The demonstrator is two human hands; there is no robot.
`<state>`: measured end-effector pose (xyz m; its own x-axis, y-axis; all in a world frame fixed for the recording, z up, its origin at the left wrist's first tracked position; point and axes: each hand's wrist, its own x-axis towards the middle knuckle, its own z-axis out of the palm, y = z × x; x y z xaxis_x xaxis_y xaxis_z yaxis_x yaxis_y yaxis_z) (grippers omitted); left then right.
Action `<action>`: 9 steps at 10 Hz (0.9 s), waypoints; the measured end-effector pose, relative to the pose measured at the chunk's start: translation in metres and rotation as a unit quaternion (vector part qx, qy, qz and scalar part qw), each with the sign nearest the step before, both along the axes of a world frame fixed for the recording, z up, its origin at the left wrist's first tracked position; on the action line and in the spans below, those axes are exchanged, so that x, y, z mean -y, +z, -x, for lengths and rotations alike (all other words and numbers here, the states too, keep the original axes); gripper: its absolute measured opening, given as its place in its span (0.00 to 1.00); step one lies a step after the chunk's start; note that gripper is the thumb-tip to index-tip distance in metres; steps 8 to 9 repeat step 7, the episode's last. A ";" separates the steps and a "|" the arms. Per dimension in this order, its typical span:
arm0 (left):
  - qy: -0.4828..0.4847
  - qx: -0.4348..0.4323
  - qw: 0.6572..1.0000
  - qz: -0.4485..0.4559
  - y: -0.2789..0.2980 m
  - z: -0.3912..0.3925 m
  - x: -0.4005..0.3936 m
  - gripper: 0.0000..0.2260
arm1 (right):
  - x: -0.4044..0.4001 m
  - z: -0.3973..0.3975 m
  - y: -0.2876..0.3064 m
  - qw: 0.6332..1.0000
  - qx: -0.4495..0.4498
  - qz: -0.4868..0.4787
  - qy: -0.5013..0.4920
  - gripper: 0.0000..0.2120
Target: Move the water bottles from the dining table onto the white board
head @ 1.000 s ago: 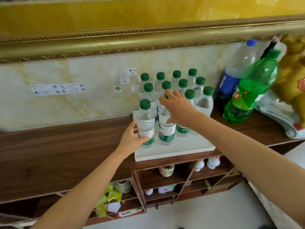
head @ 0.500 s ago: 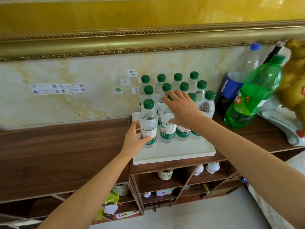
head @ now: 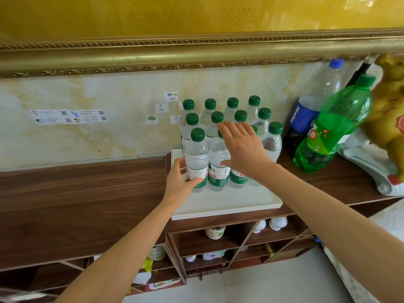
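Your left hand (head: 182,179) is gripping the front-left bottle (head: 196,158) on the white board (head: 229,202), mid-frame. Your right hand (head: 244,149) is hovering spread over the neighbouring bottles (head: 218,169).

A home dining room — wooden sideboard (head: 83,204), gilt picture frame (head: 196,55), soda bottles (head: 332,127), golden figurine (head: 387,110).

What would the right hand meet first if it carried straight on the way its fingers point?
Probably the green cap of a middle-row water bottle: the right hand has straight fingers whose tips appear just short of it, though depth is unclear.
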<state>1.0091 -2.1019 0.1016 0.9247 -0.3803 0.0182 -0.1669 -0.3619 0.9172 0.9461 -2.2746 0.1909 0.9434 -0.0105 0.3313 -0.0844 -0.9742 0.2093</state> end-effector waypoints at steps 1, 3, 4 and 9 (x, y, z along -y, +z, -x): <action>-0.001 -0.002 1.000 -0.001 -0.001 0.000 0.001 0.30 | 0.000 0.000 -0.002 1.000 0.000 0.000 0.001 0.47; -0.017 -0.020 1.000 -0.008 0.002 0.000 -0.001 0.30 | -0.001 0.000 -0.004 1.000 -0.010 -0.001 -0.005 0.47; -0.036 -0.029 0.999 -0.018 0.003 -0.004 -0.007 0.28 | -0.004 0.003 -0.003 1.000 -0.010 -0.005 -0.009 0.47; -0.023 -0.031 0.998 0.055 0.009 -0.007 -0.045 0.10 | -0.029 0.036 -0.013 0.978 0.176 -0.101 0.046 0.23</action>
